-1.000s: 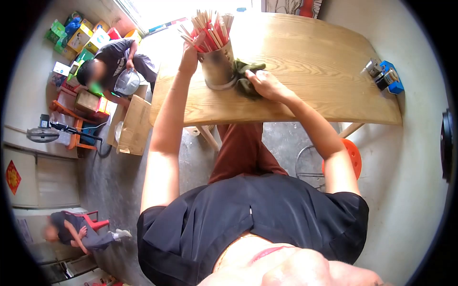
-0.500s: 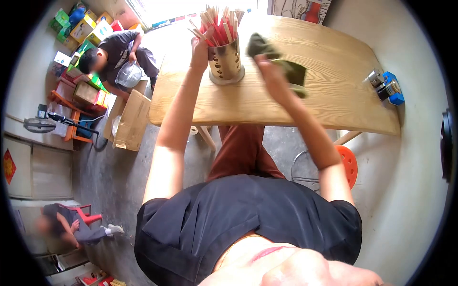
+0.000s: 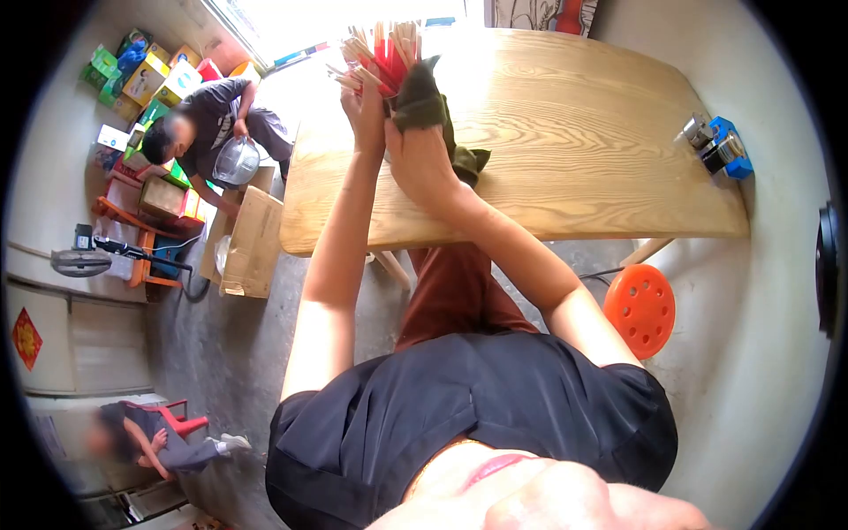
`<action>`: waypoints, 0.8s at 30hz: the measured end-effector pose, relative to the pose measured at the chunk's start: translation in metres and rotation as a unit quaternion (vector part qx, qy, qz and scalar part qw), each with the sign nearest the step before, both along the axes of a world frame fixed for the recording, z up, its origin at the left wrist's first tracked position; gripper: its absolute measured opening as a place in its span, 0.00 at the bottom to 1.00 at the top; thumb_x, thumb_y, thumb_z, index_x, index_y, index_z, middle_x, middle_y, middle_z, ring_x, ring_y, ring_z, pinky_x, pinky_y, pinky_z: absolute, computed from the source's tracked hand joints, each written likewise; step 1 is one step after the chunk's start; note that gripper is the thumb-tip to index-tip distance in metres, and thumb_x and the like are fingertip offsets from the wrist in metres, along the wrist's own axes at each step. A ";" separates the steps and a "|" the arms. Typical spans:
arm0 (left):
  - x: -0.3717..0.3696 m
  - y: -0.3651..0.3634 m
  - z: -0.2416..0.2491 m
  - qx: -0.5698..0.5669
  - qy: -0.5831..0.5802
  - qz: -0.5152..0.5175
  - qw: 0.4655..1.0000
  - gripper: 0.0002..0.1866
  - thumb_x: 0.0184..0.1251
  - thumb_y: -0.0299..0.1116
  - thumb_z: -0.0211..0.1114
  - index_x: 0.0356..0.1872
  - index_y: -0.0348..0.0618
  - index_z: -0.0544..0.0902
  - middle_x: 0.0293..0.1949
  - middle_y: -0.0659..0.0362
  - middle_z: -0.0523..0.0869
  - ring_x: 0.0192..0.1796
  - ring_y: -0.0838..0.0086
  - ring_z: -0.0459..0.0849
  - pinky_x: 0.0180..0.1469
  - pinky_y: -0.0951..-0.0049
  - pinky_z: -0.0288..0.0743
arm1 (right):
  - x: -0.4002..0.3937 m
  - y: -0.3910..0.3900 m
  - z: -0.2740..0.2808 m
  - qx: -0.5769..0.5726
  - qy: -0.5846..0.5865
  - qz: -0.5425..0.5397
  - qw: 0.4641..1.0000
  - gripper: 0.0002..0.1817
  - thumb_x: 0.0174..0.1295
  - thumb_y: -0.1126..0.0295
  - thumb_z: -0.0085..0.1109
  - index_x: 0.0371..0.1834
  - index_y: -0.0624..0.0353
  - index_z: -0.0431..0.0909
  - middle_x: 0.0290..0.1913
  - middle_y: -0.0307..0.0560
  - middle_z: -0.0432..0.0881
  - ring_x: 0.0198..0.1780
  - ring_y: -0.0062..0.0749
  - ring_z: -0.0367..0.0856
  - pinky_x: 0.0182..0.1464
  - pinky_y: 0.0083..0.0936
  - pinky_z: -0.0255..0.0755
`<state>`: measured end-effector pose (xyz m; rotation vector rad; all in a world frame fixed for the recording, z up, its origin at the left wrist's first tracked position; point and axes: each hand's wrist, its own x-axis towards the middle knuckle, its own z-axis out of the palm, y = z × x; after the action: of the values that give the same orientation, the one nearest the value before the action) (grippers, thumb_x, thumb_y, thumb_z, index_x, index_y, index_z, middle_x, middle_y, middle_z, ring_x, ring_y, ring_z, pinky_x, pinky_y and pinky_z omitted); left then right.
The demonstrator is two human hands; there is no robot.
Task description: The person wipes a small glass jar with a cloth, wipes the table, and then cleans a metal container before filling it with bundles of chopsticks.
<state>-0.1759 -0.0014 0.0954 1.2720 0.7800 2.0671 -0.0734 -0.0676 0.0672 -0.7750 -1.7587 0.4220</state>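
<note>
A bundle of wooden chopsticks [image 3: 389, 49], some with red wrappers, stands in a metal holder near the table's far left part. Now the holder itself is almost wholly hidden behind my hands and the cloth. My left hand [image 3: 366, 119] is closed at the holder's left side by the rim, and a few chopsticks lean out over it; its fingertips are partly covered. My right hand [image 3: 422, 163] grips a dark green cloth [image 3: 421, 102], pressed against the near right side of the holder. Part of the cloth hangs down toward the tabletop.
The wooden table [image 3: 574, 141] has a blue rack with small jars [image 3: 724, 150] at its right end. An orange stool [image 3: 639, 311] stands below. At left, a person [image 3: 212, 124] holds a clear container beside a cardboard box [image 3: 252, 243]; another person [image 3: 168, 437] sits lower left.
My right hand has swung left with the cloth, from over the tabletop onto the chopstick holder. My left hand stays at the holder, which has shifted slightly left in view.
</note>
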 end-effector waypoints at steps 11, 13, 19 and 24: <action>-0.006 0.004 -0.018 -0.049 0.024 0.039 0.998 0.08 0.71 0.32 0.55 0.33 0.40 0.73 0.25 0.67 0.73 0.27 0.86 0.67 0.30 0.82 0.61 | 0.001 -0.024 -0.045 0.005 -0.031 -0.004 0.999 0.23 0.67 0.68 0.43 0.55 0.82 0.66 0.58 0.80 0.65 0.63 0.74 0.59 0.67 0.49 0.53; -0.008 0.006 -0.018 -0.027 0.067 0.056 0.996 0.07 0.71 0.31 0.55 0.33 0.40 0.73 0.26 0.67 0.73 0.28 0.86 0.67 0.30 0.82 0.61 | 0.005 -0.017 -0.034 -0.041 -0.076 -0.032 0.996 0.20 0.69 0.67 0.42 0.47 0.79 0.73 0.49 0.79 0.72 0.56 0.71 0.67 0.58 0.47 0.62; -0.001 0.009 -0.015 0.011 0.063 0.104 0.992 0.09 0.71 0.34 0.56 0.36 0.38 0.73 0.28 0.65 0.75 0.30 0.85 0.69 0.33 0.83 0.64 | 0.003 -0.028 -0.018 -0.209 0.092 -0.011 0.973 0.19 0.71 0.64 0.41 0.35 0.70 0.75 0.24 0.63 0.75 0.34 0.56 0.76 0.40 0.40 0.68; 0.001 0.010 -0.019 0.008 0.034 0.040 0.999 0.09 0.72 0.36 0.55 0.40 0.41 0.75 0.28 0.67 0.75 0.24 0.89 0.69 0.23 0.85 0.60 | 0.002 0.005 -0.017 -0.062 0.128 0.016 0.990 0.20 0.73 0.63 0.40 0.56 0.70 0.67 0.53 0.62 0.71 0.49 0.45 0.70 0.54 0.34 0.65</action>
<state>-0.1745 0.0090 0.0766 1.3457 0.8601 2.1059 -0.0716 -0.0624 0.0507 -0.7448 -1.5168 0.6305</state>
